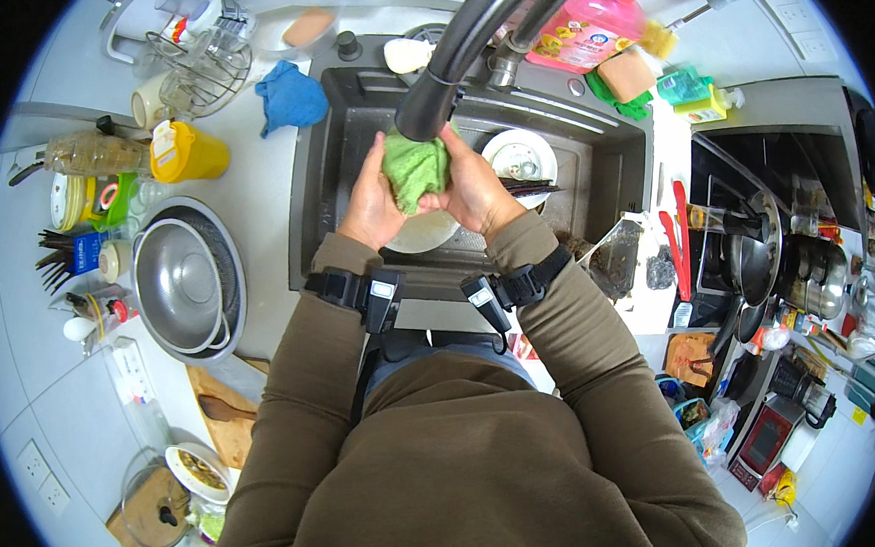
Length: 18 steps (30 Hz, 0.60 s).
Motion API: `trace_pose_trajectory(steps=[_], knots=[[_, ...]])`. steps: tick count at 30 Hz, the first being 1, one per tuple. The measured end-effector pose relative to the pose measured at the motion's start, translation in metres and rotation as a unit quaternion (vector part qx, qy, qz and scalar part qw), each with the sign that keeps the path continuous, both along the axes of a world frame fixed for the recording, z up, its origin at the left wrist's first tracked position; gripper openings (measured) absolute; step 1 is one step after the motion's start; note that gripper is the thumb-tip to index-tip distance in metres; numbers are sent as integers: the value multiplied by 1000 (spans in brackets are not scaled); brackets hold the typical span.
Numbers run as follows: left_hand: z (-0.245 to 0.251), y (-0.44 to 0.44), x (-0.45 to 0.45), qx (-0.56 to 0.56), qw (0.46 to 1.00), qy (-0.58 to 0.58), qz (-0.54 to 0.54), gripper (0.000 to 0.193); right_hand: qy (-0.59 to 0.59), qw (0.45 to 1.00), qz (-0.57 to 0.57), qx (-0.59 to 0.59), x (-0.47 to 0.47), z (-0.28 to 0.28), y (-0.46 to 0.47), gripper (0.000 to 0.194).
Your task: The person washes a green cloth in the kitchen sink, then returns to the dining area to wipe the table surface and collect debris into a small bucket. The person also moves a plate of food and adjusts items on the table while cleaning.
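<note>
My left hand (376, 202) and my right hand (480, 190) hold a crumpled green cloth (415, 168) between them, just below the black faucet head (422, 107). Both hands are over the dark kitchen sink (595, 148). Under them, partly hidden, lies a pale round dish (421, 235). To the right of my right hand a white bowl (520, 147) stands in the sink, with dark chopsticks (533, 187) lying across its lower part. Whether water runs from the faucet cannot be told.
A blue cloth (292, 99) lies at the sink's left edge, with metal colanders (181, 284) on the counter nearby. A pink soap bottle (588, 27) and a sponge (627, 76) stand behind the sink. At right are a clear container (615, 258), red tongs (680, 239) and a wok (754, 255).
</note>
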<state>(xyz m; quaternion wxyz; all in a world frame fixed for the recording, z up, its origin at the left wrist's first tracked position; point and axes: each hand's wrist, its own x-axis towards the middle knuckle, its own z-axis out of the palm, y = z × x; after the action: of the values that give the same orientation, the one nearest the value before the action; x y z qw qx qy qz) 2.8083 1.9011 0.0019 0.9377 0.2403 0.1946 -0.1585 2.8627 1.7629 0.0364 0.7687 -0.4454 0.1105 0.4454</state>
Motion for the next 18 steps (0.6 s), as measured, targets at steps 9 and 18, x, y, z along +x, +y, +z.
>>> trace_pose_trajectory(steps=[9, 18], knots=[[-7, -2, 14, 107, 982, -19, 151, 30, 17, 983, -114, -141, -2, -28, 10, 45], [-29, 2, 6, 526, 833, -4, 173, 52, -9, 995, -68, 78, -2, -23, 20, 47]])
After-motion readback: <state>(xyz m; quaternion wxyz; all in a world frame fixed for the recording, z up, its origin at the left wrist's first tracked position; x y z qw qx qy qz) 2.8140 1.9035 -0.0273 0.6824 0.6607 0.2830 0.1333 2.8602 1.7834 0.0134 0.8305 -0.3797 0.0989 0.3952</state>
